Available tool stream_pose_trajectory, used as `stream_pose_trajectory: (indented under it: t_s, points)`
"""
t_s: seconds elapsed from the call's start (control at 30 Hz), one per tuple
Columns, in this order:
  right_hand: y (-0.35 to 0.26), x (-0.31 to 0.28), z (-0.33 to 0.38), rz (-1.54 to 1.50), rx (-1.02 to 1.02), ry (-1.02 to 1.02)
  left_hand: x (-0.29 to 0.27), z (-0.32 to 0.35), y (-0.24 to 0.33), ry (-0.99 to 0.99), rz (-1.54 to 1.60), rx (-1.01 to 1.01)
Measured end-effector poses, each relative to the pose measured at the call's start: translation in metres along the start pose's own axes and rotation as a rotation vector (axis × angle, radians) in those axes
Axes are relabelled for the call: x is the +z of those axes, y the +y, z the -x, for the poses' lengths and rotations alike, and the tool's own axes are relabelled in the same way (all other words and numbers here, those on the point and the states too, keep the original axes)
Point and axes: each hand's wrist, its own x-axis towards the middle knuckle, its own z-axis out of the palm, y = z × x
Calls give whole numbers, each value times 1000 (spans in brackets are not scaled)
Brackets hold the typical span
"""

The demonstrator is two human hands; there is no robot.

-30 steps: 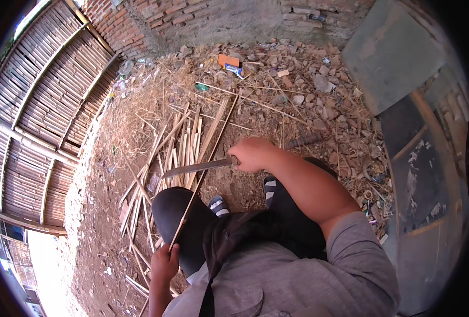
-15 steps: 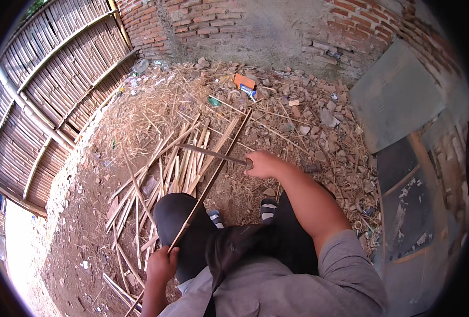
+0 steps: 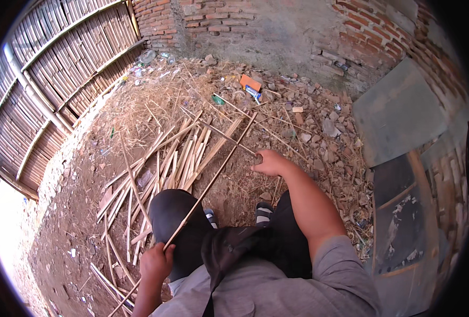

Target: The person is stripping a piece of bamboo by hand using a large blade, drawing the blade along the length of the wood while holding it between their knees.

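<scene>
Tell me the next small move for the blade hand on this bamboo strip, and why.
Probably draw the knife back toward the body along the long bamboo strip. The right hand holds the knife with its blade lying across the strip's far part, while the left hand grips the near end by the knee, so the strip looks braced for a stroke.

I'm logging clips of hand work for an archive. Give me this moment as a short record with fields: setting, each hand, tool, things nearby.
Setting: dirt yard, brick wall, bamboo fence
Left hand: fingers closed on a long bamboo strip that slants up across the knee
Right hand: grips a knife by its handle, blade pointing left, away from the body
Nearby: pile of split bamboo strips, rubble, orange brick piece
Posture: seated or squatting, striped sandals showing
</scene>
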Motion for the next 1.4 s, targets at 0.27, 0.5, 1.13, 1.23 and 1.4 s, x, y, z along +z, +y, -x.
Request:
stream_pose_trajectory:
  t_s: [0.27,0.5,1.13,1.23,1.4]
  points:
    - [-80,0,29,211,-209,-418,-2,3,3,-62,-63,17]
    - [-36,-6,9,-96,-19,-317,0,2,2,-61,-24,-11]
    - [-7,10,-3,-34,73,-142,-18,-18,-4,-237,180,-68]
    - [-24,-1,-5,35,122,-274,-19,-16,-6,-229,162,-89]
    - [-65,-1,21,156,-118,-395,-13,-10,-3,-150,87,-29]
